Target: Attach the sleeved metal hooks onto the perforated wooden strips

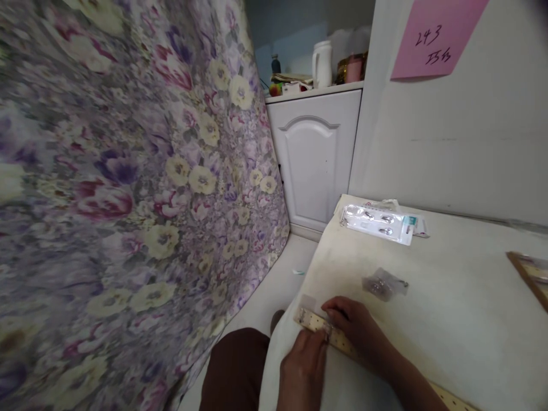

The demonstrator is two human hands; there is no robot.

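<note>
A long pale strip with rows of holes (311, 322), wooden-looking, lies slantwise across the near part of the covered table. My left hand (303, 365) grips its near edge with bent fingers, beside a small shiny metal piece (327, 329) on the strip. From the right, my right hand (357, 325) reaches over the strip, thumb and fingers drawn together close to that piece. What its fingertips pinch is too small to make out. Small metal fittings sit at the strip's far left end, by a clear plastic scrap (308, 302).
A clear bag of small metal parts (382, 284) lies beyond my hands. Farther back is a blister pack with metal pieces (379, 222). A wooden-edged object (528, 279) is at the right. A floral curtain (171, 200) hangs left; a white cabinet (317, 165) stands behind.
</note>
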